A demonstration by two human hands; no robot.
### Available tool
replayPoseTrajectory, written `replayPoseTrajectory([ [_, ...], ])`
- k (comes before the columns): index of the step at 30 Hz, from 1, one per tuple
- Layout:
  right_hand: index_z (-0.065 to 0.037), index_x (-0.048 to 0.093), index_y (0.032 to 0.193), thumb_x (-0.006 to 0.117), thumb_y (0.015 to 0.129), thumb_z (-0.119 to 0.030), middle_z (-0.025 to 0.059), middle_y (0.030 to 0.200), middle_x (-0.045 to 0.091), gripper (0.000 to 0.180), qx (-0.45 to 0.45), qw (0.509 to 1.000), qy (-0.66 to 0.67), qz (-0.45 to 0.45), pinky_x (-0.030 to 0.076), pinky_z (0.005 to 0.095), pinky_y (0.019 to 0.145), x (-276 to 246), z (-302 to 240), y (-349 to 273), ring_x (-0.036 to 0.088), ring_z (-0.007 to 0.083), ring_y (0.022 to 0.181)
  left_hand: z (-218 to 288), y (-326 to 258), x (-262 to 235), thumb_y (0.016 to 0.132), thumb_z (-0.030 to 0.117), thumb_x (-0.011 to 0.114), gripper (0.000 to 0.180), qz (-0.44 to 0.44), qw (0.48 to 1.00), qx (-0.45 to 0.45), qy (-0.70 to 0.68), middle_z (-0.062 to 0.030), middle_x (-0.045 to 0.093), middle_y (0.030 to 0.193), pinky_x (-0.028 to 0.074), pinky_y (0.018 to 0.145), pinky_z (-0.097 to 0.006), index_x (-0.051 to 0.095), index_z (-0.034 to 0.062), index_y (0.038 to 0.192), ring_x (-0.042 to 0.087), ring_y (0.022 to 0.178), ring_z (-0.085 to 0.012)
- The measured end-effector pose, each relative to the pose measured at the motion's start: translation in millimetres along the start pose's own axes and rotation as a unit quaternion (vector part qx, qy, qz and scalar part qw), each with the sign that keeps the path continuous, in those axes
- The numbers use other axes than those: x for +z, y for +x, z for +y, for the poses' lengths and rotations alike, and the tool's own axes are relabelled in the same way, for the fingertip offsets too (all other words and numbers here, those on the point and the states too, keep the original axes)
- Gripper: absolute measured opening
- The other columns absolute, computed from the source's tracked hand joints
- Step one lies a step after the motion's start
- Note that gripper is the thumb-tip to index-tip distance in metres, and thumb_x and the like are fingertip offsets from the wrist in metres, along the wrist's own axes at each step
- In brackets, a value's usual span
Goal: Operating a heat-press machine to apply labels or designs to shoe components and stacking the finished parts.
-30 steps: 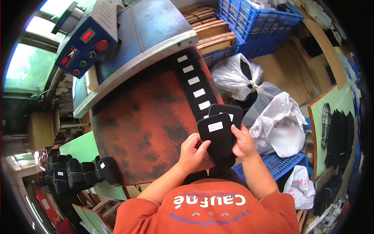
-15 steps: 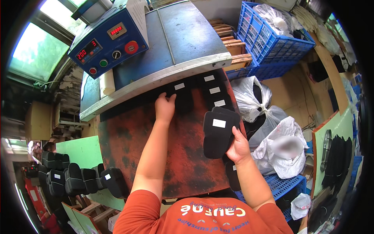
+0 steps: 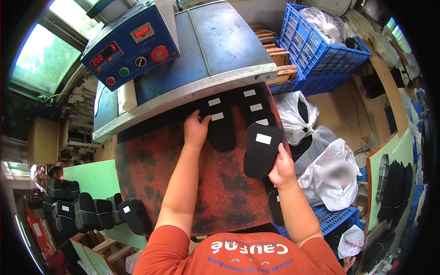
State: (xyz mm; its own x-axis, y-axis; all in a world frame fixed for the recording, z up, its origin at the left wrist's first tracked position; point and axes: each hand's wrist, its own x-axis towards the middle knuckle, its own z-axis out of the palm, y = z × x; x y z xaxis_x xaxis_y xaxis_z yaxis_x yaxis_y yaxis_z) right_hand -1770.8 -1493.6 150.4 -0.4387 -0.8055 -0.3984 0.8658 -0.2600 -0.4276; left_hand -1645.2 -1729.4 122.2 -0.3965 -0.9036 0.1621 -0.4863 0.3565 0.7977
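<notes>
My left hand [image 3: 196, 130] has thumb and forefinger at the upper left edge of a black fabric pad [image 3: 222, 137], beside its white label. This pad lies flat on the red-and-black worn board [image 3: 169, 178]. My right hand [image 3: 281, 169] grips another black labelled pad [image 3: 260, 158] by its right edge, above the board's right side; whether more pads lie beneath it is hidden. A column of several labelled black pads [image 3: 255, 98] lies at the board's far right. One more labelled pad [image 3: 214, 94] lies beyond the left-hand one, close to the press edge.
Along the far side runs the press's metal edge [image 3: 192, 97], with a blue control box [image 3: 130, 46] at far left. Black pads [image 3: 135, 215] stand on a green board at left. Blue crates [image 3: 316, 50], plastic bags [image 3: 298, 114] and a white sack [image 3: 332, 178] crowd the right.
A second labelled pad now lies in the middle column, by my left hand. The stack in my right hand has shifted slightly right and looks neater, with one pad visible.
</notes>
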Motion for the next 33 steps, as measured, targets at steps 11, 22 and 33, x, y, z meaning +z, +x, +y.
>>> replayPoseTrajectory([
  [11,-0.004,0.041,0.126,0.039,0.097,-0.018,0.0115,0.118,0.054,0.032,-0.061,0.993,-0.104,-0.001,0.048,0.0378,0.089,0.2,-2.8,-3.2,0.057,0.0239,0.105,12.7,-51.1,-8.9,0.08,0.007,0.065,0.029,-0.058,0.959,-0.147,-0.235,-0.0036,0.062,0.076,0.046,0.059,-0.023,0.06,-0.0032,0.106,0.055,0.067,-0.0091],
  [22,-0.001,0.045,0.125,0.047,0.094,-0.016,0.0084,0.117,0.054,0.034,0.021,0.979,-0.203,0.014,0.038,0.0286,0.095,11.5,35.5,-19.1,0.05,0.0151,0.108,34.6,-94.2,-6.3,0.079,0.009,0.067,0.034,-0.158,0.948,-0.131,-0.244,-0.0015,0.059,0.078,0.046,0.057,-0.022,0.059,-0.0026,0.109,0.054,0.064,-0.007],
  [33,-0.002,0.037,0.13,0.055,0.086,-0.007,0.0175,0.132,0.04,0.049,-0.095,0.882,-0.461,0.007,0.03,0.0372,0.104,41.9,52.1,-59.2,0.036,0.0279,0.126,4.0,-106.4,-36.1,0.075,0.008,0.068,0.036,0.027,0.997,0.07,-0.022,-0.0133,0.055,0.09,0.048,0.065,-0.03,0.056,-0.0003,0.107,0.057,0.071,-0.0223],
])
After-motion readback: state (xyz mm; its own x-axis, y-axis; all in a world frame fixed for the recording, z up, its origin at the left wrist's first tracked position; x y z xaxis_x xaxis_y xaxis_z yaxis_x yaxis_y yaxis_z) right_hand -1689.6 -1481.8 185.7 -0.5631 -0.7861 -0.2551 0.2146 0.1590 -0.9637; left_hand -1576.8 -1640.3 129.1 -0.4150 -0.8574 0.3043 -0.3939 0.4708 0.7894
